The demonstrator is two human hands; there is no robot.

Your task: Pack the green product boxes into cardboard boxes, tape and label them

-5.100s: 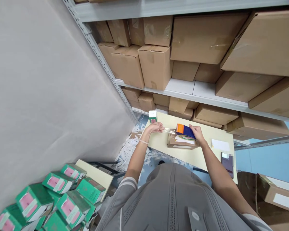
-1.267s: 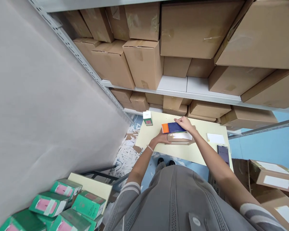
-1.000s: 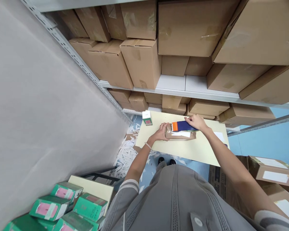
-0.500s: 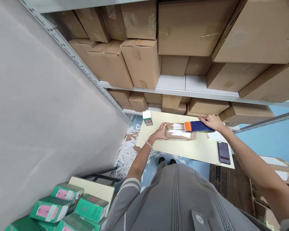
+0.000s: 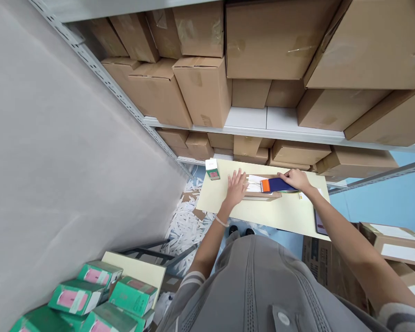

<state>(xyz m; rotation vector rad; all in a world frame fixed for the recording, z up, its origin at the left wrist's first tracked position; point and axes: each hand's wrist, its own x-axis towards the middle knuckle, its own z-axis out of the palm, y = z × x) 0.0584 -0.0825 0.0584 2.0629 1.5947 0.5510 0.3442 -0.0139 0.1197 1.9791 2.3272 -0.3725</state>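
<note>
A small brown cardboard box (image 5: 265,196) with white paper on its top lies on the pale yellow table (image 5: 224,206). My left hand (image 5: 235,188) rests on the box's left end, fingers spread. In my right hand (image 5: 295,179) is a blue tape dispenser (image 5: 281,185) with an orange front end, gripped from above. Its orange end is over the white paper on the box. To the left of the box stands a small green and white carton (image 5: 213,169).
Shelves (image 5: 249,119) full of cardboard boxes rise behind the table. A phone (image 5: 319,224), partly behind my right forearm, lies at the table's right edge. Green cartons (image 5: 133,295) are stacked at lower left. Paper strips (image 5: 185,226) litter the floor. Labelled boxes (image 5: 394,242) stand at right.
My left hand has gone from gripping the box's left end to lying spread on it. The tape dispenser has shifted slightly left with my right hand.
</note>
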